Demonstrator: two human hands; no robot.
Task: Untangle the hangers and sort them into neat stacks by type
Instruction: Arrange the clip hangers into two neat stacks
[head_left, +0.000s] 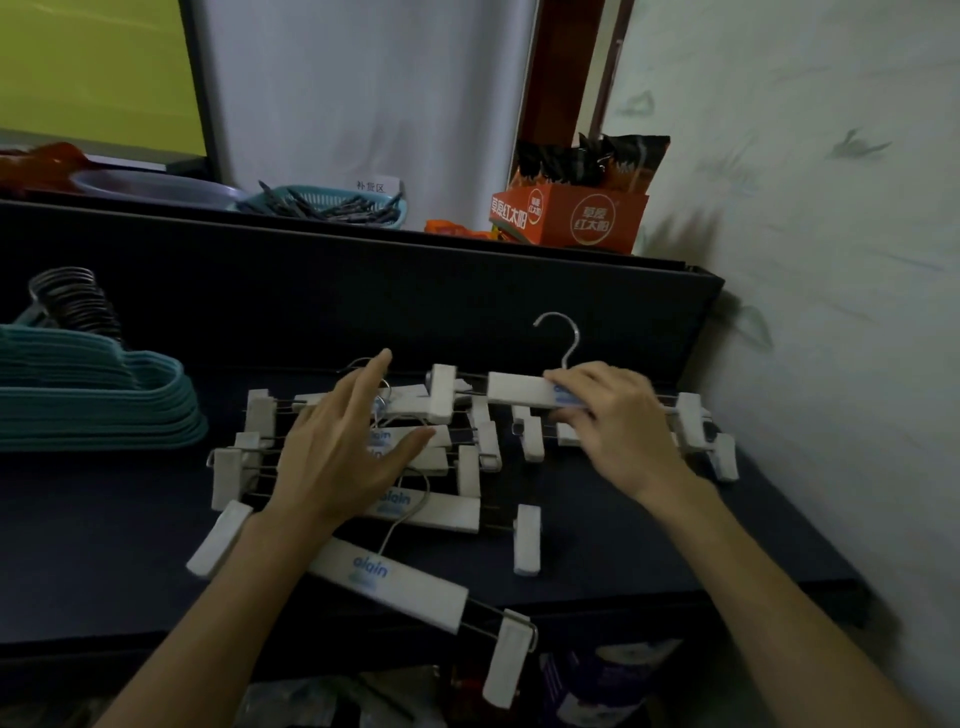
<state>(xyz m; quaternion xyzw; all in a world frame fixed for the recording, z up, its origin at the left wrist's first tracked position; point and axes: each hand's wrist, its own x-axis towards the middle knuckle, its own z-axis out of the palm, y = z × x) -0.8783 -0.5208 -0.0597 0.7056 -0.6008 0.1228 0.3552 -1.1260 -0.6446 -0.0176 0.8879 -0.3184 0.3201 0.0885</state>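
Observation:
Several white wooden clip hangers (431, 512) with blue "alain" labels lie tangled on a dark table (104, 545). My left hand (343, 447) hovers over the left part of the pile, fingers straight and spread, holding nothing. My right hand (618, 421) grips the bar of one white clip hanger (519, 389) at the pile's far right; its metal hook points up toward the back wall. A neat stack of teal velvet hangers (98, 395) with metal hooks lies at the far left.
A dark raised ledge (363, 291) runs behind the table. On it stand a teal basket (332, 205) of dark clips, an orange carton (571, 218) with snack bags and a clear bowl (156, 187). A white wall (831, 260) closes the right side. Bags lie below the table's front edge.

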